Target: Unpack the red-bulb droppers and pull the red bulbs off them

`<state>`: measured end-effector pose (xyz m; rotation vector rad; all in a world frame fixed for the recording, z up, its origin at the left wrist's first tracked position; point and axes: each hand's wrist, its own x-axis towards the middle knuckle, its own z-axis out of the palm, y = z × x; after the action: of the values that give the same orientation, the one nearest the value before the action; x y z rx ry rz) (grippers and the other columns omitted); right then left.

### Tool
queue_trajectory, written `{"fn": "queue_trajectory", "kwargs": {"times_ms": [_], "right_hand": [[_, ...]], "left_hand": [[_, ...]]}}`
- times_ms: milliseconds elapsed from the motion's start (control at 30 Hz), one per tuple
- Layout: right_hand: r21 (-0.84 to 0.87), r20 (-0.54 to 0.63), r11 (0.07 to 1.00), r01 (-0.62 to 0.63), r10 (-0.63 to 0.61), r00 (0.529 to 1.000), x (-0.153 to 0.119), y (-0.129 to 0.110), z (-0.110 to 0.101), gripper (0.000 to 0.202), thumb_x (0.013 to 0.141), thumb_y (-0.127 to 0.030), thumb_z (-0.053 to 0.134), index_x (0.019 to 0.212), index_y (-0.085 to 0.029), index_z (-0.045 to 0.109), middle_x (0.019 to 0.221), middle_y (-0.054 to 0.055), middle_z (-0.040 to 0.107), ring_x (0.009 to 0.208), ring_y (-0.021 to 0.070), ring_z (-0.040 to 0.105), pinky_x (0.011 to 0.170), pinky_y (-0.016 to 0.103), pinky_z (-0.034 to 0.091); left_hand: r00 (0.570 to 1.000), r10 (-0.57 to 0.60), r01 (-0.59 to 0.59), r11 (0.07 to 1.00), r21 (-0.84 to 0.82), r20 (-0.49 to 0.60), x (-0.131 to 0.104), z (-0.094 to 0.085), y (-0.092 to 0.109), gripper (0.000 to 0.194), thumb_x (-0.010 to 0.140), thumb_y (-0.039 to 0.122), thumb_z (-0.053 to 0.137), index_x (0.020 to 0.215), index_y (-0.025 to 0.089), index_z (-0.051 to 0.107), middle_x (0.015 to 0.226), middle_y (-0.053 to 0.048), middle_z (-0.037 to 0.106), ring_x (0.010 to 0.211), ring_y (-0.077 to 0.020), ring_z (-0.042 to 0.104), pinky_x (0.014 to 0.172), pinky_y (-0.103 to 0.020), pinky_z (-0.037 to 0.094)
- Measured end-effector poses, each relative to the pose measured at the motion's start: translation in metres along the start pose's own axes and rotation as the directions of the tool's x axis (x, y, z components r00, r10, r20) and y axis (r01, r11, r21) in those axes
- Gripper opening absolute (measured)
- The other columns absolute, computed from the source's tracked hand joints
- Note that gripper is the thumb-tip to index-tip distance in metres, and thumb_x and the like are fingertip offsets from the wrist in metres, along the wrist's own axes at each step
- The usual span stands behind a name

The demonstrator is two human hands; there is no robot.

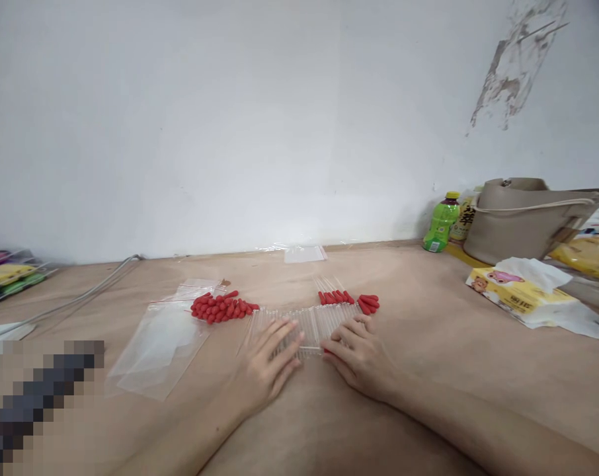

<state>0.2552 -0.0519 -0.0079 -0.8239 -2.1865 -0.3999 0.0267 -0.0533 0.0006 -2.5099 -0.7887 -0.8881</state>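
Note:
A row of thin clear tubes [307,327] lies side by side on the table in front of me. My left hand [270,360] rests on the row's left part, fingers stretched out and spread. Over the right part, my right hand [356,350] has its fingers bent; a red-tipped stick [328,351] shows between its thumb and fingers, mostly hidden. A pile of red-tipped sticks [217,307] sits left of the tubes. Behind the row are several more red tips [335,297], and a small red cluster [369,304] lies by my right fingers.
Clear zip bags [155,344] lie flat on the left, near a grey cable [91,291]. A white-labelled packet [305,254] is against the wall. On the right stand a green bottle [441,223], a beige bag [518,225] and a yellow tissue pack [522,294].

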Motion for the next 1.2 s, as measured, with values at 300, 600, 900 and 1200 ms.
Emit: {"fn": "queue_trajectory", "kwargs": {"times_ms": [300, 600, 900, 1200], "right_hand": [[0.088, -0.039, 0.985, 0.146, -0.143, 0.989, 0.004, -0.011, 0.01, 0.01, 0.082, -0.023, 0.052, 0.079, -0.017, 0.06, 0.069, 0.001, 0.061, 0.069, 0.0124, 0.053, 0.07, 0.029, 0.038], [0.065, -0.057, 0.955, 0.289, -0.286, 0.957, -0.002, -0.009, 0.009, 0.01, 0.082, -0.017, 0.053, 0.087, -0.013, 0.06, 0.066, 0.002, 0.062, 0.062, 0.0102, 0.055, 0.059, 0.025, 0.044], [0.056, -0.107, 0.917, 0.395, -0.388, 0.916, -0.001, -0.007, 0.003, 0.014, 0.083, -0.013, 0.05, 0.093, -0.011, 0.059, 0.077, 0.005, 0.067, 0.075, 0.0122, 0.061, 0.066, 0.024, 0.051], [0.074, -0.124, 0.889, 0.452, -0.442, 0.888, -0.005, -0.003, -0.001, 0.02, 0.084, -0.009, 0.044, 0.095, -0.006, 0.061, 0.083, 0.008, 0.067, 0.081, 0.0154, 0.062, 0.074, 0.027, 0.052]], "left_hand": [[0.993, 0.105, -0.108, 0.993, -0.048, -0.057, 0.006, 0.009, 0.013, 0.016, 0.083, 0.015, 0.049, 0.095, 0.013, 0.06, 0.094, -0.007, 0.067, 0.097, -0.0179, 0.06, 0.09, -0.034, 0.049], [0.991, 0.124, -0.114, 0.977, -0.18, 0.046, -0.002, 0.008, 0.011, 0.018, 0.083, 0.01, 0.044, 0.095, 0.012, 0.057, 0.091, -0.006, 0.065, 0.099, -0.016, 0.059, 0.095, -0.032, 0.046], [0.989, 0.128, -0.102, 0.952, -0.287, 0.072, 0.001, 0.003, 0.012, 0.017, 0.083, 0.01, 0.044, 0.094, 0.013, 0.056, 0.087, -0.007, 0.065, 0.095, -0.0156, 0.06, 0.095, -0.033, 0.046], [0.99, 0.109, -0.074, 0.939, -0.337, 0.088, -0.002, 0.003, 0.01, 0.017, 0.083, 0.01, 0.044, 0.093, 0.014, 0.056, 0.086, -0.005, 0.065, 0.096, -0.0151, 0.059, 0.096, -0.033, 0.044]]}}
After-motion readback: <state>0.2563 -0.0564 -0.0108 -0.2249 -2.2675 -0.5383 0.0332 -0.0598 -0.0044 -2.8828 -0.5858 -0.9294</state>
